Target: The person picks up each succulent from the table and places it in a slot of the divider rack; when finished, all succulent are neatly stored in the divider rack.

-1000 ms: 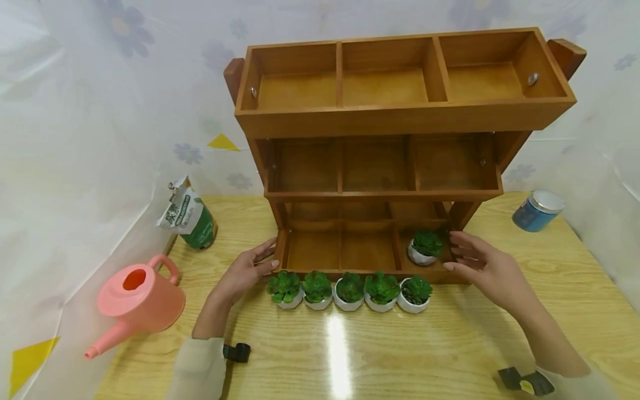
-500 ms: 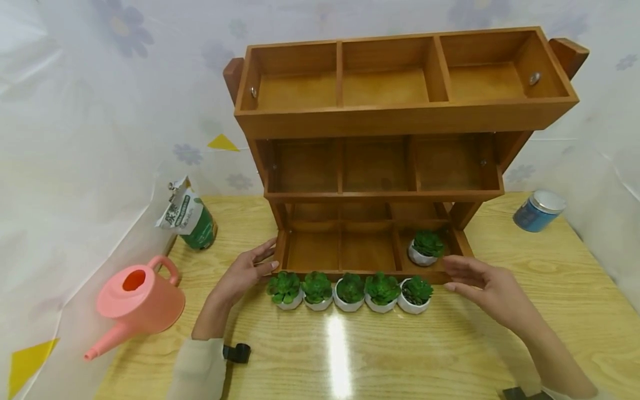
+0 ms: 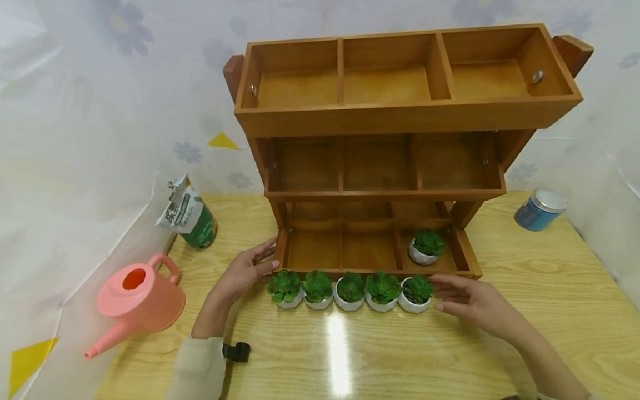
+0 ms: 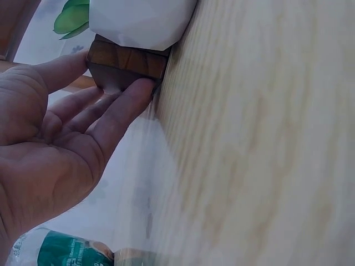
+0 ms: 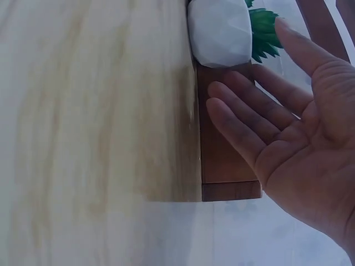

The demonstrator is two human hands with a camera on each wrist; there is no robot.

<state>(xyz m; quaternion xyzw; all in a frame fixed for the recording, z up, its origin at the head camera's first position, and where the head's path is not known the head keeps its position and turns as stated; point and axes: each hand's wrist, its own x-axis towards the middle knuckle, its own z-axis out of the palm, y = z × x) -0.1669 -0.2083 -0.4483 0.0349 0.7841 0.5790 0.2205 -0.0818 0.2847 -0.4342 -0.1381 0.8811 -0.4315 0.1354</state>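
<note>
A tiered brown wooden shelf with divided compartments stands on the table. My left hand rests its fingertips against the bottom tier's left end; in the left wrist view they touch the wooden corner. Along the front edge sits a row of several small succulents in white pots. My right hand, fingers extended and thumb apart, is beside the rightmost potted succulent. In the right wrist view its fingertips lie just below that white pot, before the front board; whether they touch is unclear. Another potted succulent sits in the bottom right compartment.
On the left lies a pink watering can, with a green and white bag behind it. A blue jar with a silver lid stands at the right. Patterned plastic sheeting hangs around the wooden table.
My right hand has moved from the shelf's right end down and left along the front edge to the rightmost potted succulent in the row. The left hand has stayed in place.
</note>
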